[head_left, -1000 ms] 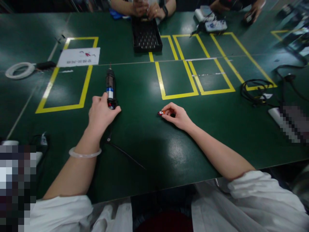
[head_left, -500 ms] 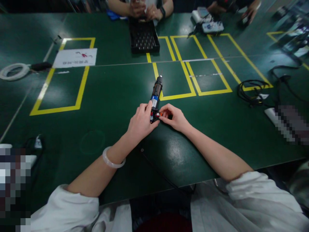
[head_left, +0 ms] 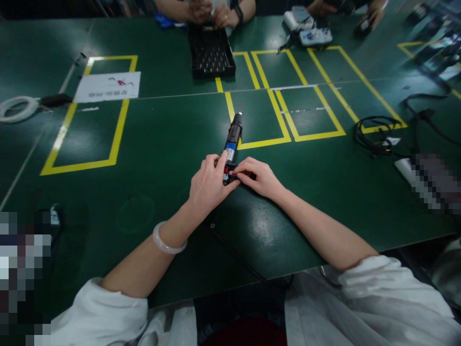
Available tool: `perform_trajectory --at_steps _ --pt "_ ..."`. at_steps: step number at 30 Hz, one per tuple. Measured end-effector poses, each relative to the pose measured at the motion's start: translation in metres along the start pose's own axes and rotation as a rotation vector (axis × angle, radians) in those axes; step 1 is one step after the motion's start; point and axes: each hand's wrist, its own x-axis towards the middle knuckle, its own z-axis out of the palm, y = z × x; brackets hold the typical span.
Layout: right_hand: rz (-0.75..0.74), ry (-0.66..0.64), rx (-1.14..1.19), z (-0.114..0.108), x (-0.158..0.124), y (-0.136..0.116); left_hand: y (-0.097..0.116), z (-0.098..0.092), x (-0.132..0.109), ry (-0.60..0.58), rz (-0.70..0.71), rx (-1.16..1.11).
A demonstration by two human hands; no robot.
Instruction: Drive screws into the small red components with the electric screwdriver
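Observation:
A black electric screwdriver (head_left: 233,136) with a blue band lies on the green table (head_left: 162,134), tip pointing away from me. My left hand (head_left: 209,181) grips its near end. My right hand (head_left: 260,176) pinches a small red and black connector (head_left: 235,172) against that same end of the tool. A thin black cable (head_left: 234,254) runs from the tool toward the table's front edge.
A black tray (head_left: 211,54) stands at the far side, where another person's hands (head_left: 209,12) work. Yellow tape boxes (head_left: 306,91) mark the table. A coiled black cable (head_left: 376,132) lies at right, a white ring (head_left: 16,106) and a paper sheet (head_left: 108,86) at left.
My left hand carried the screwdriver from the left over to the middle, beside my right hand. The right hand's small connector now sits pressed against the tool's near end.

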Motion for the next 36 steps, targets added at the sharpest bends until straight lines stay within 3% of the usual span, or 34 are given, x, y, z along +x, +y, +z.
perform_trajectory --at_steps 11,17,23,32,36 --pt "0.091 0.011 0.135 -0.002 0.0 0.002 0.003 -0.002 0.002 0.016 -0.007 0.074" --pt "0.116 -0.007 0.188 -0.002 0.002 0.005 -0.018 -0.01 0.002 -0.034 -0.019 0.138" --pt "0.138 -0.027 0.171 -0.004 0.002 0.004 -0.066 -0.026 -0.006 -0.061 -0.194 0.184" --pt "0.146 -0.044 0.144 -0.005 0.002 0.001 -0.178 -0.055 -0.019 -0.077 -0.542 0.173" --pt "0.136 -0.049 0.146 -0.005 0.002 0.001 -0.218 -0.065 -0.023 -0.05 -0.69 0.183"
